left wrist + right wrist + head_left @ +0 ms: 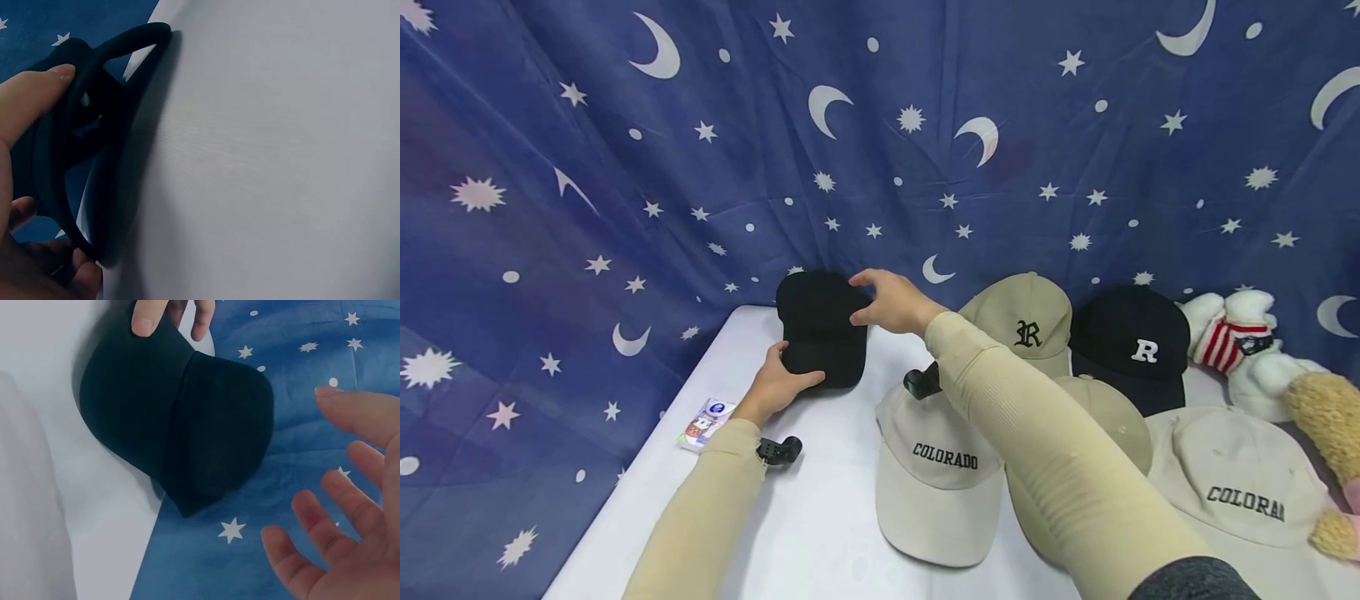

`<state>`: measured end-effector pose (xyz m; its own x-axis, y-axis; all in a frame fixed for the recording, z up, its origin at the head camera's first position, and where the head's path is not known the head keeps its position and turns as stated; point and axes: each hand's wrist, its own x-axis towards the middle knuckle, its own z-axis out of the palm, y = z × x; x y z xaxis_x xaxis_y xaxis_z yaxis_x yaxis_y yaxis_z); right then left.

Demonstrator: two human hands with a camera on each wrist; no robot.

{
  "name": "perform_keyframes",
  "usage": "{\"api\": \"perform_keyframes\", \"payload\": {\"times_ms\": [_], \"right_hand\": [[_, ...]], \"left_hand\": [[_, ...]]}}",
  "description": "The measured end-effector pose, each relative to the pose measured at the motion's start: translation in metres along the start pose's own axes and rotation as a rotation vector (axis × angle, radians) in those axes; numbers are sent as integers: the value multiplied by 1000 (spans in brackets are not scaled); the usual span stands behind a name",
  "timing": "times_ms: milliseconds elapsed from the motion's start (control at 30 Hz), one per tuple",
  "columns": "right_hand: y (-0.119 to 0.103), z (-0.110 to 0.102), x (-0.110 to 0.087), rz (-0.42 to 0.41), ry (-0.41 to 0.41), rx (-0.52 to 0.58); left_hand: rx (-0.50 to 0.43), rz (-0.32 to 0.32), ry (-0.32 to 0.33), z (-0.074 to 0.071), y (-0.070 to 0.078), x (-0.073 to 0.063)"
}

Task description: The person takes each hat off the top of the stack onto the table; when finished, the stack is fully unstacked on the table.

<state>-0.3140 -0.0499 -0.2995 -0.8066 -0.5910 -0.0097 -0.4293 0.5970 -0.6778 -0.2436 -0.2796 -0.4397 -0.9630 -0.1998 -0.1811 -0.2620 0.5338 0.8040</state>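
A plain black cap (822,321) is at the far left of the white table, its brim toward me. My left hand (772,385) grips the brim at its left edge, thumb on top. In the left wrist view the cap (115,131) shows its hollow underside, with the thumb on one face and fingers behind. My right hand (892,302) is by the upper right of the cap, thumb and fingers apart. In the right wrist view that hand (350,531) has spread fingers, holds nothing, and a gap separates it from the cap (219,425).
A beige COLORADO cap (940,492) lies in front, under the right forearm. Farther right are a tan R cap (1018,317), a black R cap (1131,346), another COLORADO cap (1240,479) and plush toys (1262,367). A small printed packet (706,423) lies near the left edge.
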Motion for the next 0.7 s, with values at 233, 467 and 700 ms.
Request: {"api": "perform_keyframes", "payload": {"times_ms": [233,467,700], "right_hand": [[7,4,6,26,-5,-16],[13,6,10,55,-2,-30],[16,8,13,64,-7,-39]], "left_hand": [[1,18,2,2,-6,-6],[-25,13,7,1,-10,-6],[-30,57,12,5,-7,-7]]}}
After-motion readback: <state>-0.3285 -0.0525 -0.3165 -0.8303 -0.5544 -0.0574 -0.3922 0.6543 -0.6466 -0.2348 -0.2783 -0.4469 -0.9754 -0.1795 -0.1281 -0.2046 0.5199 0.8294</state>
